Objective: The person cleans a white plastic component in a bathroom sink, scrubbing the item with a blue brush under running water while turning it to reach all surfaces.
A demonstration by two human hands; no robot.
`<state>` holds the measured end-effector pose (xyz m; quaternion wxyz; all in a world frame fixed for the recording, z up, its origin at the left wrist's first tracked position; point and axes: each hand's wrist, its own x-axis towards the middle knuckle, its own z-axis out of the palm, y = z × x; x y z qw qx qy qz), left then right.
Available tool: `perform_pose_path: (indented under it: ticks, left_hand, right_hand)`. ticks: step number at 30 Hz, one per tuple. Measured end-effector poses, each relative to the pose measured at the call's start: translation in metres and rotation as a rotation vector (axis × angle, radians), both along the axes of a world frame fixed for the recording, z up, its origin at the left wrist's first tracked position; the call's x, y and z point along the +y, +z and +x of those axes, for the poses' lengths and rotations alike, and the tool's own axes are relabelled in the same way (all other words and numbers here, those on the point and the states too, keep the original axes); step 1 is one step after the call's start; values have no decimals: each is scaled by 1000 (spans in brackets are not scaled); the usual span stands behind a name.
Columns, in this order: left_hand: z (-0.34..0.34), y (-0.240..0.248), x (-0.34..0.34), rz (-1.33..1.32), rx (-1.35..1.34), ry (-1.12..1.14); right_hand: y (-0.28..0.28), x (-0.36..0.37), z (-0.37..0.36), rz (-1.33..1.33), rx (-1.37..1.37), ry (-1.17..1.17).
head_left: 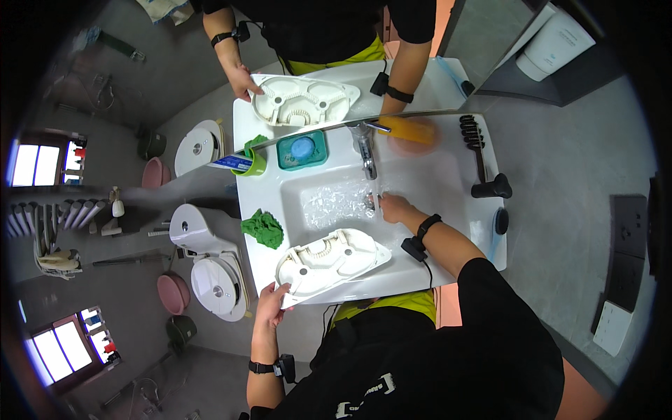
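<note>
A white moulded plastic tray (327, 260), with round recesses and a ribbed curve along one edge, is tilted over the front of the washbasin (294, 210). My left hand (271, 302) grips its left end, thumb on the inner side. From the tap (368, 164) a thin stream of water runs down into the basin. My right hand (396, 208) reaches down at that stream, close to the metal drain (370, 201). Its fingertips blur into the water, so whether they hold anything cannot be made out. Rippling water lies in the basin's left part.
Left on the rim are a crumpled green cloth (264, 228), a green cup (253, 165) and a teal soap dish (283, 155) with blue soap. Rightward stand an orange bottle (404, 129), a black hairbrush (476, 143) and another brush (501, 220). A mirror behind reflects me; a toilet (213, 280) is left.
</note>
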<state>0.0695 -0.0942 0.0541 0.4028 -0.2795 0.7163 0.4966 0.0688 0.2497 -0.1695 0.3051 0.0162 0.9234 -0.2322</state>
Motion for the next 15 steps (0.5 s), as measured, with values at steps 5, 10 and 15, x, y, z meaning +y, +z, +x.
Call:
perform_pose_path:
  ticks: [5, 10, 15]
  left_hand:
    - [8, -9, -3, -10, -16, -23]
    - [3, -36, -5, 50, 67, -10]
    - [-17, -45, 24, 120, 51, -54]
  right_hand:
    - [-4, 6, 3, -41, 88, -25]
    - [20, 10, 24, -139, 202, -313]
    - [40, 14, 70, -398, -27, -826]
